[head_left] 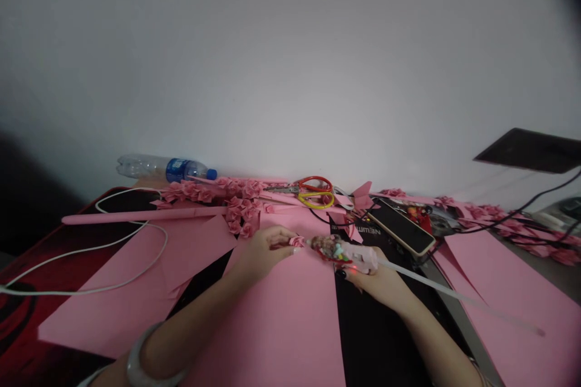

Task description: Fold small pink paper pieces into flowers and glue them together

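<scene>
My left hand (261, 251) pinches a small pink paper flower (297, 242) just above the pink paper sheet (285, 320). My right hand (376, 281) grips a decorated glue gun (349, 253), its nozzle pointing left at the flower. A long white glue stick (454, 297) juts out of the gun's back to the right. A pale bangle (138, 363) sits on my left wrist. The gun's tip and the flower nearly touch.
Several folded pink flowers (236, 202) lie in a heap at the back. A rolled pink tube (145, 216), a plastic water bottle (166, 167), red and yellow scissors (315, 192), a phone (402, 227), a white cable (91, 251) and black cables (521, 208) lie around.
</scene>
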A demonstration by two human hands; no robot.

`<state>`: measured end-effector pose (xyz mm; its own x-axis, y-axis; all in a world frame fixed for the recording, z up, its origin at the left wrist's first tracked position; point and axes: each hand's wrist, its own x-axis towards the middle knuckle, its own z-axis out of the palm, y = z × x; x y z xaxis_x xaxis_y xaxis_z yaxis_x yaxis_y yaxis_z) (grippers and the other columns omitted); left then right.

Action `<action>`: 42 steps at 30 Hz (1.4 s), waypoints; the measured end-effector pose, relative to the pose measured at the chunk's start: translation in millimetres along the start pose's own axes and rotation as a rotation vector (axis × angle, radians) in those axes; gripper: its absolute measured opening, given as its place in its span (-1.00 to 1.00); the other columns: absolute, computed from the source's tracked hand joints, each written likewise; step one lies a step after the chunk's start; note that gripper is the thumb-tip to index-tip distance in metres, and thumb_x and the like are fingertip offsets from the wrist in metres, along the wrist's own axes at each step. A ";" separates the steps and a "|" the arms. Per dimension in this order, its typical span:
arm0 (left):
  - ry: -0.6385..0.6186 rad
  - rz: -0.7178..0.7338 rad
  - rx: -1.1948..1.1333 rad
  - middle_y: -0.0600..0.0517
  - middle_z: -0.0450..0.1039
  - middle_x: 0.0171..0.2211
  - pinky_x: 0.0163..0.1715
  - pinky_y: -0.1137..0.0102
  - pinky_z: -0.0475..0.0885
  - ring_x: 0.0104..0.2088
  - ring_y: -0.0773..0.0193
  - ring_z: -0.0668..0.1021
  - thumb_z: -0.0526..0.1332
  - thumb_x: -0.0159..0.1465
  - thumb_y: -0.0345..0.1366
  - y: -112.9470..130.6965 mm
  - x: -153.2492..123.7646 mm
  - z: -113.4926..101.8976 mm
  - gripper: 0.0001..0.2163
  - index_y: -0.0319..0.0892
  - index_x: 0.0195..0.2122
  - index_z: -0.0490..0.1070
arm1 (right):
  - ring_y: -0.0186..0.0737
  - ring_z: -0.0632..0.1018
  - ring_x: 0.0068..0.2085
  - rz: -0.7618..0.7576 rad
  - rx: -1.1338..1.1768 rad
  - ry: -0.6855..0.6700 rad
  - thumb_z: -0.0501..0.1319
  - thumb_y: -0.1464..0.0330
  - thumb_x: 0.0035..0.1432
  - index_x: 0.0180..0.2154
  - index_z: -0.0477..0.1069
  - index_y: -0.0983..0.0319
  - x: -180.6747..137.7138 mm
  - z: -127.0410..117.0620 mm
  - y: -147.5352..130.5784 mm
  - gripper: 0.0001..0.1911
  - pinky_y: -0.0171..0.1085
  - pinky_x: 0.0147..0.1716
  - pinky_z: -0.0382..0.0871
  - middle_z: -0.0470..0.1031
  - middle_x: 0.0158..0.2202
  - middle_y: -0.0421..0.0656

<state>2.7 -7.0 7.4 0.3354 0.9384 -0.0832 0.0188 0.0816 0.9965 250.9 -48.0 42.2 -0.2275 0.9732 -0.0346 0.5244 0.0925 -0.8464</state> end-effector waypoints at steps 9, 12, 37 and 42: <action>0.079 0.002 -0.057 -0.03 0.63 -0.31 -0.08 0.31 0.47 -0.14 0.10 0.63 0.41 0.04 -0.27 -4.8 6.5 -3.1 -0.80 -0.20 -0.35 0.49 | -0.37 0.23 -0.65 0.061 0.369 -0.189 0.09 -0.23 0.08 -0.34 0.48 0.30 -2.0 -7.2 16.3 -0.30 -0.36 -0.65 0.00 0.29 -0.66 -0.24; 0.107 -0.003 -0.056 -0.04 0.64 -0.29 -0.11 0.32 0.48 -0.15 0.11 0.63 0.41 0.04 -0.26 -8.5 8.1 -3.8 -0.80 -0.20 -0.34 0.49 | -0.35 0.21 -0.68 0.049 0.418 -0.147 -0.11 -0.28 0.16 -0.32 0.51 0.31 -1.5 -6.5 21.7 -0.18 -0.34 -0.67 -0.02 0.31 -0.69 -0.21; -0.023 -0.058 -0.099 0.02 0.51 -0.40 -0.26 0.31 0.44 -0.36 0.23 0.55 0.42 0.02 -0.18 -6.9 2.7 4.0 -0.66 -0.19 -0.23 0.44 | -0.25 0.31 -0.77 0.234 0.416 -0.061 -0.27 -0.27 0.10 -0.47 0.56 0.31 5.3 -4.0 16.2 -0.07 -0.32 -0.75 0.10 0.38 -0.78 -0.07; -0.018 -0.057 -0.100 0.03 0.51 -0.39 -0.28 0.32 0.46 -0.38 0.25 0.55 0.41 0.05 -0.22 -4.6 1.7 3.8 -0.69 -0.20 -0.22 0.44 | -0.12 0.47 -0.70 0.248 0.496 0.064 -0.17 -0.16 0.14 -0.19 0.54 0.33 7.9 -2.1 9.3 -0.20 -0.28 -0.74 0.27 0.49 -0.68 -0.06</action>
<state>6.7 -7.0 2.7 0.3533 0.9252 -0.1387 -0.0553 0.1687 0.9841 255.7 -39.0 35.2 -0.0882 0.9653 -0.2458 0.1032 -0.2366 -0.9661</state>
